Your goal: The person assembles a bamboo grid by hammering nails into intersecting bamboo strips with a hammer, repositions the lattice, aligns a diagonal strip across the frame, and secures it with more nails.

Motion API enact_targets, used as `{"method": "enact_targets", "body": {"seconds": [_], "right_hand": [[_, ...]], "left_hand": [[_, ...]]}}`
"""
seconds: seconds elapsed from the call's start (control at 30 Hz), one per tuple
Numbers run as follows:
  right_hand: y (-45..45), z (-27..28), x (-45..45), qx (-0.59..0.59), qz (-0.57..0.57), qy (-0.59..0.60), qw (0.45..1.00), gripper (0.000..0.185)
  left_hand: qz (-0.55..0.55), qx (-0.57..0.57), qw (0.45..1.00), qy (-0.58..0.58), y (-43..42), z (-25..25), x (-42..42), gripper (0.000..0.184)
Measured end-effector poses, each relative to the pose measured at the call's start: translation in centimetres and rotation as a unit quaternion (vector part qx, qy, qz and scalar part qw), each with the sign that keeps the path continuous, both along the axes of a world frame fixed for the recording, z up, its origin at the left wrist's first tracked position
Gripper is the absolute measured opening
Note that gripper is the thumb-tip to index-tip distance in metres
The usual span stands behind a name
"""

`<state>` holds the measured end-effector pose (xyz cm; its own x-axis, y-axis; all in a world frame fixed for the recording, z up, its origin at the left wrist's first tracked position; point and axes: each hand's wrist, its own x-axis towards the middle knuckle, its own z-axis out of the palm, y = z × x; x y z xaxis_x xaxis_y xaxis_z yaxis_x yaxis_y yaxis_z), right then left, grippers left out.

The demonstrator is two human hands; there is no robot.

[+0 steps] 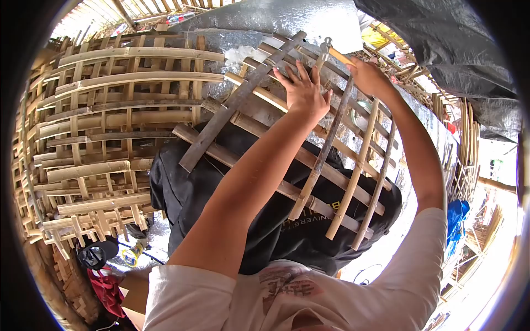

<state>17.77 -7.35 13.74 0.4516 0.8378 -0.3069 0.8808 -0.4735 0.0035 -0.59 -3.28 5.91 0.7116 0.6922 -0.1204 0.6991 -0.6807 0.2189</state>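
A bamboo slat lattice [221, 119] lies in front of me, with long strips crossed by several slats. My left hand [307, 92] rests palm down on its upper part, fingers spread. In my right hand [371, 79] is a hammer [340, 55], gripped by its wooden handle. The metal hammer head is over the lattice's far edge, just beyond my left fingertips. Whether a nail lies under the head or by the fingers is too small to tell. Black cloth [182, 190] with partly hidden lettering is beneath the lattice's near side.
A larger woven bamboo panel [130, 120] stands to the left, its strip ends close to the lattice. Shiny silver sheeting [265, 19] spreads behind. A dark tarp [441, 33] hangs at upper right. A small fan [93, 256] and a red cloth bag [105, 289] are at lower left.
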Motion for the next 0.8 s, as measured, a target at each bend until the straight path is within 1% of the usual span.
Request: {"method": "enact_targets", "body": {"seconds": [0.03, 0.1, 0.13, 0.23, 0.27, 0.37, 0.4, 0.5, 0.53, 0.57, 0.6, 0.63, 0.67, 0.77, 0.8], "right_hand": [[0.6, 1.5, -0.5, -0.002, -0.010, 0.022, 1.000, 0.043], [0.7, 1.6, 0.1, 0.118, 0.025, 0.035, 0.992, 0.035], [0.6, 1.9, -0.2, 0.176, -0.003, 0.019, 0.984, 0.035], [0.3, 1.1, -2.0, 0.194, -0.130, 0.039, 0.972, 0.035], [-0.6, -1.7, 0.1, 0.161, -0.059, 0.009, 0.985, 0.035], [-1.3, -2.5, -0.5, 0.054, -0.057, 0.038, 0.996, 0.036], [-1.2, -1.9, -0.5, 0.069, -0.068, 0.056, 0.994, 0.038], [-1.2, -1.0, -0.8, 0.202, -0.130, 0.080, 0.967, 0.040], [-1.2, -0.8, -1.2, 0.221, -0.124, 0.042, 0.966, 0.042], [-1.7, -2.2, -0.2, 0.196, -0.118, 0.046, 0.972, 0.042], [-2.6, -4.9, 1.2, 0.171, -0.111, 0.050, 0.978, 0.042], [-2.5, -5.2, 1.2, 0.147, -0.102, 0.053, 0.982, 0.042], [-3.2, -5.7, 1.0, 0.071, -0.064, 0.007, 0.995, 0.041], [-2.9, -3.7, 1.3, 0.096, -0.108, 0.037, 0.989, 0.041], [-3.0, -3.3, 0.8, 0.157, -0.150, 0.072, 0.973, 0.040]], "left_hand": [[0.000, 0.004, 1.000, 0.001, 0.2, 0.2, 0.0, 0.074], [-0.005, 0.002, 1.000, 0.011, 0.1, 0.1, -0.1, 0.074], [-0.007, 0.012, 1.000, 0.015, 0.1, 0.2, -0.1, 0.074], [-0.004, -0.006, 1.000, 0.018, 0.2, 0.1, 0.2, 0.074], [-0.004, 0.002, 1.000, 0.018, 0.1, 0.0, 0.1, 0.074], [-0.009, -0.002, 0.999, 0.034, 0.1, 0.5, 0.1, 0.073], [-0.008, 0.002, 0.999, 0.032, 0.4, 0.7, 0.3, 0.073], [-0.007, -0.003, 0.999, 0.039, -0.1, 0.2, -0.2, 0.073], [-0.006, -0.001, 0.999, 0.037, 0.0, 0.2, 0.1, 0.073], [-0.006, 0.001, 0.999, 0.035, 0.1, 0.3, 0.2, 0.073], [-0.003, 0.000, 1.000, 0.029, 0.1, 0.4, 0.2, 0.072], [-0.002, 0.005, 1.000, 0.028, 0.2, 0.3, 0.3, 0.073], [-0.001, 0.010, 1.000, 0.027, 0.1, 0.2, 0.4, 0.073], [-0.004, 0.012, 1.000, 0.027, 0.3, 0.5, 0.2, 0.072], [-0.002, 0.014, 1.000, 0.026, 0.1, 0.4, 0.1, 0.072]]}}
